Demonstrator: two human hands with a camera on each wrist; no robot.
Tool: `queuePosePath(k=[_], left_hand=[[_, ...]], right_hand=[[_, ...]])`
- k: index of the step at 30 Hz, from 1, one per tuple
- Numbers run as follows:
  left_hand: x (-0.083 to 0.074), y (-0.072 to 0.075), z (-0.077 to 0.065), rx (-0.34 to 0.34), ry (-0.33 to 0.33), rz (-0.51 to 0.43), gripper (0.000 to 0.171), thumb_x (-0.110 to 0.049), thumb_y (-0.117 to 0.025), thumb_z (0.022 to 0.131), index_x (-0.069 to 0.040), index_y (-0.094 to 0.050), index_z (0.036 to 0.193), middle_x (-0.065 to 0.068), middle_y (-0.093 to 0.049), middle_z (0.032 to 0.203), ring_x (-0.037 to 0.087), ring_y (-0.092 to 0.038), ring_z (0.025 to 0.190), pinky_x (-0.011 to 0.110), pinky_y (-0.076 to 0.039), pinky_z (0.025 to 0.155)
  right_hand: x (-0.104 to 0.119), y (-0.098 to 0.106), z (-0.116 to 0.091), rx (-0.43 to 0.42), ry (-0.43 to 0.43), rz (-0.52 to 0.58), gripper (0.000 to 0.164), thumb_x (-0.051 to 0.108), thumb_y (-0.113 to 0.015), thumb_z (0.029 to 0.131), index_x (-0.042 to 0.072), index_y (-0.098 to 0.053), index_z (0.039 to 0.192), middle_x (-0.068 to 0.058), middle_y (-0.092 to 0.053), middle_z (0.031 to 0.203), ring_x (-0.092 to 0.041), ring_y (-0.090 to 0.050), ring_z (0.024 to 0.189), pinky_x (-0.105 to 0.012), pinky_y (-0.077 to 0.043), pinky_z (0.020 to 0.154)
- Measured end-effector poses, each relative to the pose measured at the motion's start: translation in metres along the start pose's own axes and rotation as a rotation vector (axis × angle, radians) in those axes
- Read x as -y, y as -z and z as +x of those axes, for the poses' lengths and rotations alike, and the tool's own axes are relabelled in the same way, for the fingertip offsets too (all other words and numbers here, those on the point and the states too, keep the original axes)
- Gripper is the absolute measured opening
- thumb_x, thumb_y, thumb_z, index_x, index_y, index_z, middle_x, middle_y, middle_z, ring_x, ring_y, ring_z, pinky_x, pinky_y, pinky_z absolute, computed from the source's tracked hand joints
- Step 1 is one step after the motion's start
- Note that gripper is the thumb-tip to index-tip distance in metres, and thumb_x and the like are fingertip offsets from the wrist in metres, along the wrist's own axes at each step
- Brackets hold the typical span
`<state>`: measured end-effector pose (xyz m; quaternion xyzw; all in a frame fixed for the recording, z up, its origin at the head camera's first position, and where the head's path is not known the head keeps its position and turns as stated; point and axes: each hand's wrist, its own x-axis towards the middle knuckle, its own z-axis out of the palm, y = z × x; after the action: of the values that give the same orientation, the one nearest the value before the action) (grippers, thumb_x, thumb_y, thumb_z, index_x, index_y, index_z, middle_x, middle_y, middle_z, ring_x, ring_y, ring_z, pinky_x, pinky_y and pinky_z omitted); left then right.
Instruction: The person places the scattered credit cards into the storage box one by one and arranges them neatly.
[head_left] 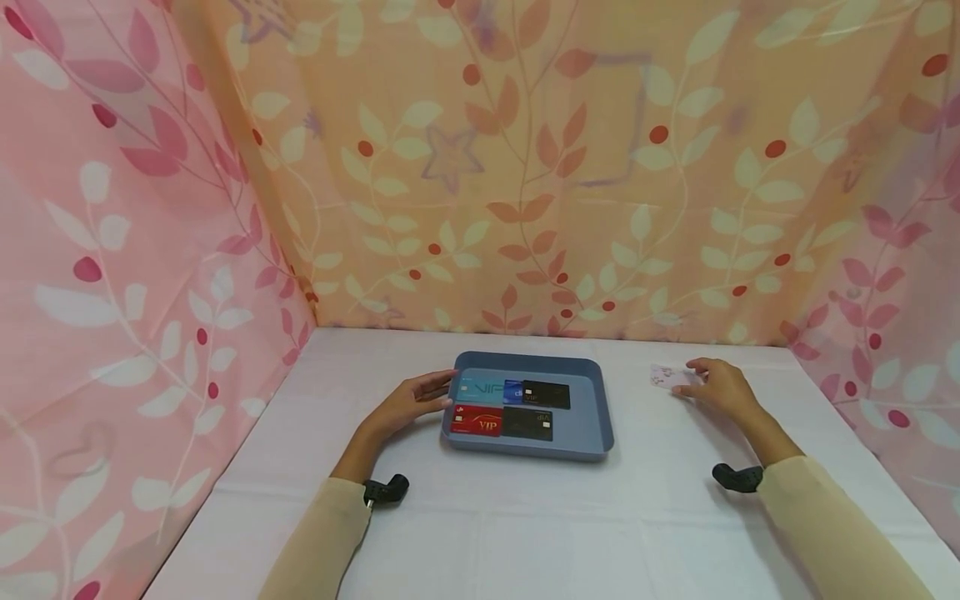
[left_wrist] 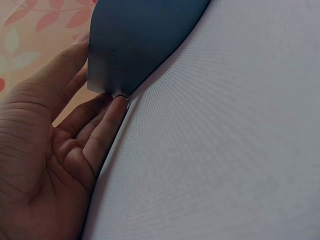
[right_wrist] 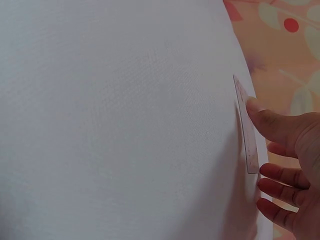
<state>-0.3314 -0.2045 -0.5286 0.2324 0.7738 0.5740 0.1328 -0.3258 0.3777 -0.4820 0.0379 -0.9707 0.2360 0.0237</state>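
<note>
Near the middle of the table stands a blue-grey tray [head_left: 525, 450]. Four cards lie inside it in two rows: a light-blue VIP card [head_left: 480, 390] overlapping a dark-blue card [head_left: 513, 392] and a black card [head_left: 547, 395], with a red VIP card [head_left: 477, 421] and another black card [head_left: 527, 423] in front. My left hand [head_left: 411, 403] touches the tray's left side with loosely extended fingers; the tray wall [left_wrist: 135, 45] shows in the left wrist view. To the right of the tray, my right hand [head_left: 722, 388] pinches a pale floral card [head_left: 664, 377], held tilted just over the cloth [right_wrist: 245, 130].
A white cloth [head_left: 525, 525] covers the table. Patterned curtains stand behind it, an orange one [head_left: 525, 167] at the back and pink ones at the left [head_left: 150, 250] and right. Each wrist carries a black camera mount [head_left: 387, 490].
</note>
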Motion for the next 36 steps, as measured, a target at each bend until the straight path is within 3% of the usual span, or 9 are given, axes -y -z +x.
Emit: queuePosePath(k=[5, 16, 36], left_hand=[[-0.002, 0.000, 0.000, 0.000, 0.008, -0.002, 0.062, -0.026, -0.072, 0.097, -0.018, -0.047, 0.153, 0.009, -0.044, 0.158, 0.027, -0.044, 0.143, 0.045, -0.040, 0.114], [-0.004, -0.001, -0.001, 0.004, 0.011, -0.003, 0.064, -0.026, -0.073, 0.096, -0.017, -0.046, 0.153, 0.009, -0.044, 0.158, 0.028, -0.044, 0.143, 0.046, -0.039, 0.114], [-0.002, 0.000, 0.000, -0.009, 0.021, 0.018, 0.065, -0.029, -0.073, 0.095, -0.019, -0.047, 0.153, 0.005, -0.046, 0.156, 0.025, -0.046, 0.142, 0.042, -0.042, 0.111]], right_hand=[[-0.006, 0.000, 0.004, 0.048, -0.025, -0.006, 0.071, 0.036, -0.082, 0.085, -0.012, -0.057, 0.130, -0.038, -0.058, 0.123, -0.052, -0.056, 0.108, -0.066, -0.046, 0.093], [-0.009, -0.001, 0.010, 0.068, -0.001, -0.005, 0.061, 0.032, -0.084, 0.083, -0.010, -0.061, 0.122, -0.038, -0.056, 0.116, -0.052, -0.052, 0.106, -0.067, -0.043, 0.093], [-0.009, -0.004, 0.009, 0.073, -0.095, 0.049, 0.065, 0.032, -0.083, 0.085, -0.010, -0.049, 0.121, -0.039, -0.051, 0.123, -0.052, -0.050, 0.108, -0.067, -0.039, 0.100]])
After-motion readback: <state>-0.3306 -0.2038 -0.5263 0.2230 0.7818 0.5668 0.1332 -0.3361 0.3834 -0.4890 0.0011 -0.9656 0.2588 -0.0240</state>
